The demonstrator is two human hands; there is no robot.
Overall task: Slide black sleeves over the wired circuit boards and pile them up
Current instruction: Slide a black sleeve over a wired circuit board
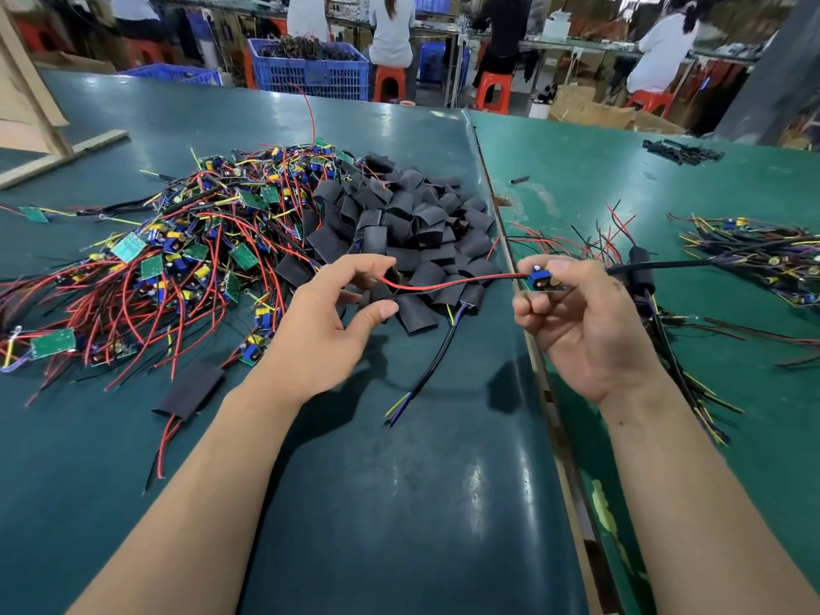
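The right hand (577, 321) pinches a small green circuit board (542, 281); its red and black wires (448, 285) run leftward into a black tubular sleeve (392, 277) the left hand (328, 330) pinches, apparently ready for sliding on.

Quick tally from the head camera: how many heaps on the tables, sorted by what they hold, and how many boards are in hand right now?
Heaps of bare wired boards: 1
Heaps of loose black sleeves: 1
Heaps of wired pieces at the far right: 1
Small heaps of black pieces at the far edge: 1
Boards in hand: 1, the circuit board pinched by the right hand
Total: 4 heaps, 1 board in hand
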